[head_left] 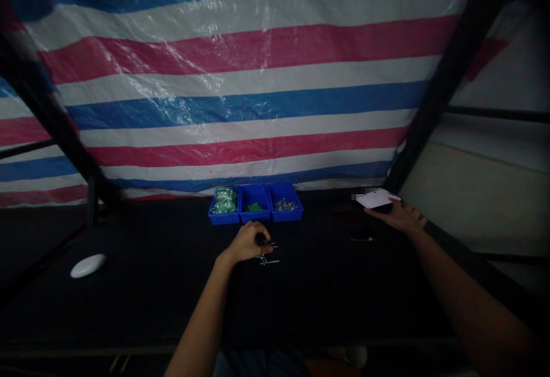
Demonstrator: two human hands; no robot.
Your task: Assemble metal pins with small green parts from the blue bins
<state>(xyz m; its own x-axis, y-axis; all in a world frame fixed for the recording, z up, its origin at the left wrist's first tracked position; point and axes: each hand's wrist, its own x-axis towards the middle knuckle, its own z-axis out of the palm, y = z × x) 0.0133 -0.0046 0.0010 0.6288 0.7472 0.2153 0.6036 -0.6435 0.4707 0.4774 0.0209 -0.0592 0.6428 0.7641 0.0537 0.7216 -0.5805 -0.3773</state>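
Note:
Near the middle of the black table, my left hand [250, 242] is curled, its fingers and thumb around a few thin metal pieces, perhaps screws or pins. More such metal pieces [270, 262] lie on the table just beside it. Over at the right, my right hand [399, 215] rests at the edge of a white sheet or card [374, 198] on something dark; its thumb and fingers are apart around the near right corner. Behind my left hand stand three blue bins: one with green packets [225, 200], one with small green parts [254, 207], one with metal pieces [285, 204].
A white oval object [88, 266] lies on the table [150, 297] at the left. A dark flat phone-like device [360, 232] with a cable end is near my right hand. Striped sheeting [258, 99] hangs behind, between dark slanted posts.

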